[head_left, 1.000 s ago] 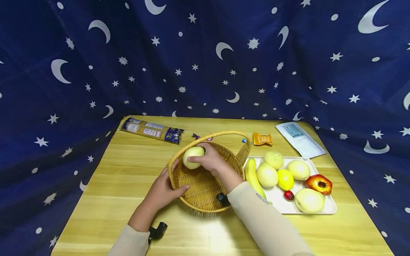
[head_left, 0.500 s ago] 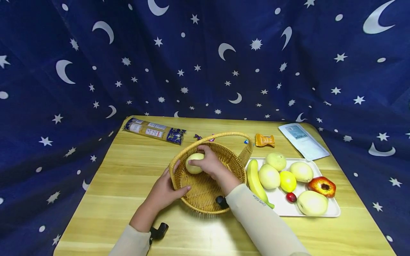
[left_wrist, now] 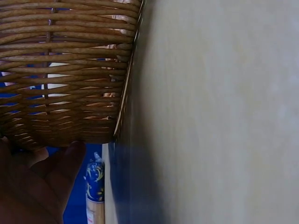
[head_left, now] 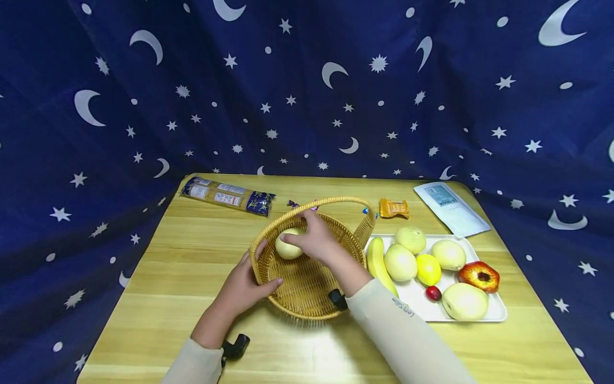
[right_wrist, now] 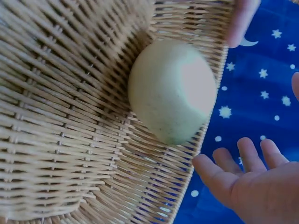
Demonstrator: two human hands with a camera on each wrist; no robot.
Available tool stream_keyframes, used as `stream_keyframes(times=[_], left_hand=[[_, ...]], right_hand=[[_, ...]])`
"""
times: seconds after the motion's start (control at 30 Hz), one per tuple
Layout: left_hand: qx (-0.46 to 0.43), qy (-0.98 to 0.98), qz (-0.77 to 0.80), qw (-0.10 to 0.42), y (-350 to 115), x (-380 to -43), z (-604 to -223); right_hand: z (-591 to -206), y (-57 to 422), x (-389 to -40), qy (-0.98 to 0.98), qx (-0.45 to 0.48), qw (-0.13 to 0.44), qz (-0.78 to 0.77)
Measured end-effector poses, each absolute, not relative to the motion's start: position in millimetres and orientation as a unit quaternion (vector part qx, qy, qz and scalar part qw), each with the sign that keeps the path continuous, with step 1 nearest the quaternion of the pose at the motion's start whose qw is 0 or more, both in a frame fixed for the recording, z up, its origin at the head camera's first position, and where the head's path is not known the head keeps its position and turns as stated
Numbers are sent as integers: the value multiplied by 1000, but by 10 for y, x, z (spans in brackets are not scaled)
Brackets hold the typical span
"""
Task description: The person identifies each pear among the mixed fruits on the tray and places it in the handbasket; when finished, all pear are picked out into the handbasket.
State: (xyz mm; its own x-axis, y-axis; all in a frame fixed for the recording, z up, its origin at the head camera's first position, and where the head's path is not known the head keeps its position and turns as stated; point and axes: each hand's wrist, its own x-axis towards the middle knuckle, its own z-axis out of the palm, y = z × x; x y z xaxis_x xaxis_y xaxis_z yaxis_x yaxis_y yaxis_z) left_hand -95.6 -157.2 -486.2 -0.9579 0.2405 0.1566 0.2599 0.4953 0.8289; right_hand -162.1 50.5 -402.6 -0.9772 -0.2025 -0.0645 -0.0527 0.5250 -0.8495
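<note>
A wicker basket (head_left: pixel 307 288) with a tall arched handle stands mid-table, tilted slightly. My left hand (head_left: pixel 242 288) grips its left rim, thumb over the near side and fingers behind, by the handle's base. Inside, a pale yellow-green round fruit (head_left: pixel 289 245) rests against the left wall; the right wrist view shows this fruit (right_wrist: pixel 173 91) closer up. My right hand (head_left: pixel 314 237) is over the basket beside the fruit, fingers spread. In the right wrist view, the right hand's fingers (right_wrist: pixel 250 156) look extended and apart from the fruit.
Right of the basket, a white tray (head_left: pixel 412 309) bears a banana (head_left: pixel 379 264), a lemon (head_left: pixel 428 270) and several other fruits. Behind lie a pasta packet (head_left: pixel 227 196), an orange-wrapped snack (head_left: pixel 394 208), small candies (head_left: pixel 293 204) and a white pouch (head_left: pixel 451 209).
The round fruit has gone a little lower into the basket, and my right hand has drawn off it. My left hand keeps its place on the rim.
</note>
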Motion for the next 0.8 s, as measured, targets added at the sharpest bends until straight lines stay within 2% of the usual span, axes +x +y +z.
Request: stream_keyframes(times=[0.17,0.37,0.6,0.8], left_hand=[[-158,-858,-489,7,-1566,-969,-4878],[-164,-846,-507,10,-1571,-974,-4921],[-160,-852,-499,9,-1581,-955,-4911],[-157,-859,-488,9,-1584,-964,-4888]], right_hand=[[-3859,610,-1478,870,-99,81,-476],[-3792,855,-1248,883,-153,57,-440],[-3796,1320,-922,852,-169,45,-493],[-3821,1809,-712,862,-150,-1,-485]])
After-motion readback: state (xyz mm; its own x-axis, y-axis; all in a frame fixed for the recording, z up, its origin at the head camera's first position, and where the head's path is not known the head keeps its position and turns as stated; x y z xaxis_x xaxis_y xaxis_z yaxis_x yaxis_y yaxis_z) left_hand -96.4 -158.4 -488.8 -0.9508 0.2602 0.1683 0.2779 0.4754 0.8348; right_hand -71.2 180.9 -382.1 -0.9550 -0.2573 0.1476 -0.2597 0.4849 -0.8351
